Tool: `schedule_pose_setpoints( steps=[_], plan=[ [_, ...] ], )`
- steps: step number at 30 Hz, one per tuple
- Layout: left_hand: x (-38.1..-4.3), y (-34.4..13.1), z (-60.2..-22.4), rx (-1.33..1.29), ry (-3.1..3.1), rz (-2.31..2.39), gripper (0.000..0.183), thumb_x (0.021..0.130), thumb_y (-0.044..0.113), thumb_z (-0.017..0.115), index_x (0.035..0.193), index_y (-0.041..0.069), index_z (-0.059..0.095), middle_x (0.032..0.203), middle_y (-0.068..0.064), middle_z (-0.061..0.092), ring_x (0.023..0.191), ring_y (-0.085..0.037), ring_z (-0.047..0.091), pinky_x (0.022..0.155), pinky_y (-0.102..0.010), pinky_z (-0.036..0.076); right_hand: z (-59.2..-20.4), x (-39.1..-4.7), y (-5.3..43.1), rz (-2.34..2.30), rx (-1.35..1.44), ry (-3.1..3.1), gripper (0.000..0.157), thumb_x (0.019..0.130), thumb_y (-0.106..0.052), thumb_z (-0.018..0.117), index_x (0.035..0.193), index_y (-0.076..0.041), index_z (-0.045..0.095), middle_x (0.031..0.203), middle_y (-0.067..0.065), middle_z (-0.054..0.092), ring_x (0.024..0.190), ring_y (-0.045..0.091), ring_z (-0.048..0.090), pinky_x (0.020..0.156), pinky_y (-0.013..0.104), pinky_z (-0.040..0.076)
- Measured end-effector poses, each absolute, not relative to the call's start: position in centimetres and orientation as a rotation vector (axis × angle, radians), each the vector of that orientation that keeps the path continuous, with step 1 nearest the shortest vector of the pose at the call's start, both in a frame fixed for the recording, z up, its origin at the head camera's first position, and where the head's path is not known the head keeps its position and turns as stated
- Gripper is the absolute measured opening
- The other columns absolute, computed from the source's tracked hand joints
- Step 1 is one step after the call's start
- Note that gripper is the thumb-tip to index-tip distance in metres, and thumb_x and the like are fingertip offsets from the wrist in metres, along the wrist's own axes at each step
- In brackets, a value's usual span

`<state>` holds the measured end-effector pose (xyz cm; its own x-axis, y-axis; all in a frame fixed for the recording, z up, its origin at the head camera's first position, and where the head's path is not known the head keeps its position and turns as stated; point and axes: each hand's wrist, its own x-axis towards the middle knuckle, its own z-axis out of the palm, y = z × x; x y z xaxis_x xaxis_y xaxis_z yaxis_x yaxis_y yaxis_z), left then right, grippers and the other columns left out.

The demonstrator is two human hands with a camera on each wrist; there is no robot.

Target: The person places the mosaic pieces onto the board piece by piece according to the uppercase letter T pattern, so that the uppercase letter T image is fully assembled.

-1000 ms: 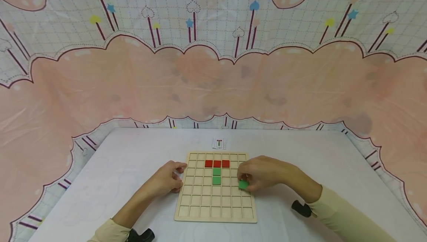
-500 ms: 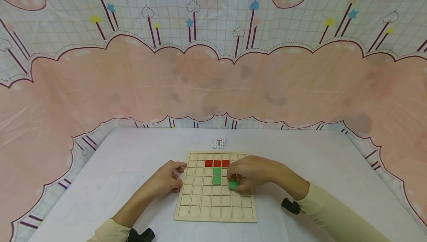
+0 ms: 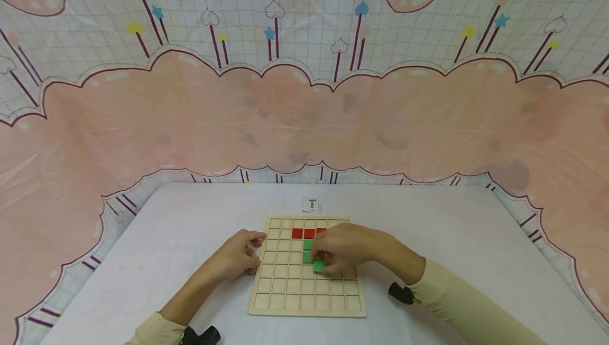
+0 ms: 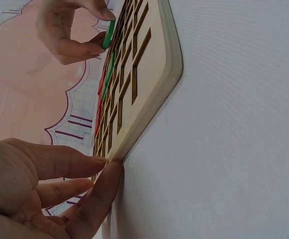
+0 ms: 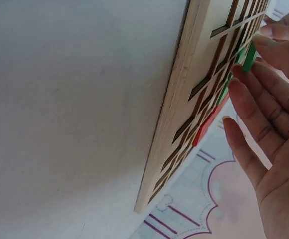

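Observation:
A square wooden grid board [image 3: 306,314] lies flat on the white table. Three red tiles [image 3: 297,233] form a row near its far side, the rightmost partly covered by my right hand [image 3: 347,247]. Below the middle red one sit two green tiles [image 3: 307,257] in a column. My right hand pinches another green tile [image 3: 319,267], tilted, close over the board just below and right of that column; in the left wrist view this green tile [image 4: 109,35] stands on edge between thumb and finger. At the board's left edge, my left hand [image 3: 238,252] rests its thumb and fingertips against the wood.
Beyond the board lies a small printed card [image 3: 312,204] showing a red and green T pattern on a grid. The white table [image 3: 428,218] surrounds the board, backed by a patterned cloth [image 3: 304,123]. Each wrist carries a black camera mount [image 3: 401,293].
My right hand has moved left across the board with the green tile, from the right-hand columns to beside the green column. My left hand stays at the edge.

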<state>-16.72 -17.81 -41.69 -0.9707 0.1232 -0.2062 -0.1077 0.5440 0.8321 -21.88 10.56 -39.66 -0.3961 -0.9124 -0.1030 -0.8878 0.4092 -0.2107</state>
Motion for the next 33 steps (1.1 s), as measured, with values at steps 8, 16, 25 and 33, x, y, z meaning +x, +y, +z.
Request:
schedule_pose_setpoints(
  steps=[8,16,25,33],
  plan=[
    [-16.7,-17.9,-41.9,0.014,2.53,1.408,0.065,0.076,-0.02,0.065,0.139,-0.007,0.055,0.114,-0.014,0.051,0.079,-0.021,0.053,0.057,-0.031,0.055,-39.8,-21.8,9.5,-0.151,-1.662,2.442,0.014,0.09,-0.03,0.074,0.101,-0.022,0.069,0.09,-0.014,0.058,0.075,-0.005,0.048,0.065,0.011,0.04],
    [-16.8,-17.9,-41.9,0.013,2.527,1.411,0.064,0.076,-0.02,0.066,0.138,-0.007,0.056,0.113,-0.014,0.051,0.078,-0.021,0.054,0.057,-0.031,0.054,-39.9,-21.7,8.7,-0.117,-1.684,2.432,0.015,0.09,-0.032,0.075,0.1,-0.024,0.068,0.09,-0.012,0.055,0.074,-0.004,0.046,0.062,0.011,0.036],
    [-16.7,-17.9,-41.9,0.019,2.515,1.425,0.064,0.077,-0.02,0.065,0.139,-0.007,0.055,0.113,-0.015,0.05,0.077,-0.021,0.054,0.057,-0.031,0.054,-40.1,-21.8,8.4,-0.123,-1.725,2.418,0.016,0.09,-0.033,0.075,0.1,-0.024,0.067,0.092,-0.012,0.054,0.075,-0.004,0.046,0.063,0.011,0.037],
    [-16.7,-17.9,-41.8,0.017,2.518,1.421,0.064,0.076,-0.02,0.065,0.139,-0.007,0.055,0.114,-0.014,0.051,0.078,-0.021,0.055,0.058,-0.031,0.054,-40.3,-21.9,8.4,-0.096,-1.734,2.431,0.017,0.09,-0.035,0.075,0.102,-0.025,0.068,0.095,-0.013,0.054,0.076,-0.004,0.047,0.064,0.011,0.038]
  ],
)
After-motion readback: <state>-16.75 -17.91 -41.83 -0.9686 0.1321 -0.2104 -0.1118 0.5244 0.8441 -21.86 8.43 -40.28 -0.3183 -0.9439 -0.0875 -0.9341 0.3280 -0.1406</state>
